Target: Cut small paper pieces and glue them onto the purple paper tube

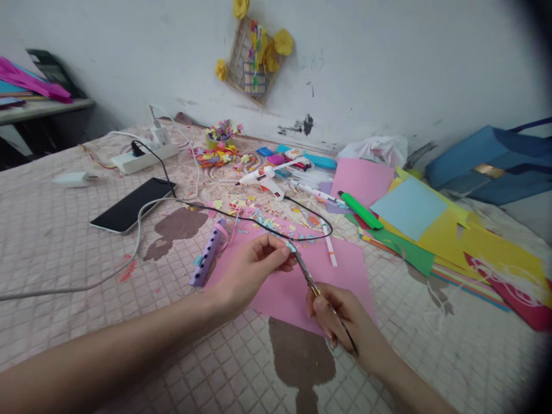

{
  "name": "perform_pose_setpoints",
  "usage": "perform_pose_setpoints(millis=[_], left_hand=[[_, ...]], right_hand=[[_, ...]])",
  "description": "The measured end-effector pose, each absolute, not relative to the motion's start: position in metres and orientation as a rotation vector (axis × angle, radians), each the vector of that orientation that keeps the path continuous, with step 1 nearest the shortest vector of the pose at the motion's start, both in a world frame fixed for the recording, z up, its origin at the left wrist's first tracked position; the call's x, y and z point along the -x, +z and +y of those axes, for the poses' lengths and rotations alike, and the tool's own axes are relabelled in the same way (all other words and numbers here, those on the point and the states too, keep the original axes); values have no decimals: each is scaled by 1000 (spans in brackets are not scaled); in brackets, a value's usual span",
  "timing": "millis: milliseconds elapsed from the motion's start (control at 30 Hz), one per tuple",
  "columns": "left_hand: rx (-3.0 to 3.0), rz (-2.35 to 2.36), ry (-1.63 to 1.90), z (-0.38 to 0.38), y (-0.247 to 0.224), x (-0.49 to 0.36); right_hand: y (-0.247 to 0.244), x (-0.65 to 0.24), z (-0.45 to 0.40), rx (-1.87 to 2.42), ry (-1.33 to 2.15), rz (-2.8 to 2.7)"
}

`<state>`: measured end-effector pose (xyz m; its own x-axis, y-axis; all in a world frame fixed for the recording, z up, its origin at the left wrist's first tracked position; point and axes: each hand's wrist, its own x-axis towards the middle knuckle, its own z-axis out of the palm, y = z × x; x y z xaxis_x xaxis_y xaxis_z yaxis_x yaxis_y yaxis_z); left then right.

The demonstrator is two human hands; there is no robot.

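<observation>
Between the thumb and fingers of my left hand [263, 261] is a small light-blue paper piece [290, 246]. My right hand [345, 319] is wrapped round a pair of scissors [308, 276], whose blade tips reach the blue paper. Both hands are over a pink paper sheet [340, 264] on the table. Colourful paper scraps [259, 215] are strewn across the sheet's far part. Left of my left hand lies a purple paper tube [209, 253] with dark dots. A white pen-like stick [330, 244] rests on the sheet's right part.
A white glue gun [267, 181] lies beyond the scraps, its black cable [241, 217] looping across the table. At left are a phone [133, 204] and a power strip [146, 159]. A green marker [361, 210] and stacked coloured paper [448, 241] lie at right, near a blue bag [495, 164].
</observation>
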<state>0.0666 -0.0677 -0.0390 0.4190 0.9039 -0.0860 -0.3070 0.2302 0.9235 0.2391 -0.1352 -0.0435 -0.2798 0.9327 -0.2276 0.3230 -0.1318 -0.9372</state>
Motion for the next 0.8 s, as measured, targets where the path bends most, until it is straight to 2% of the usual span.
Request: perform_pose_setpoints(millis=[800], left_hand=[[-1061, 789, 956, -71, -35, -67]], right_hand=[[-44, -242, -137, 1391, 1412, -1648]])
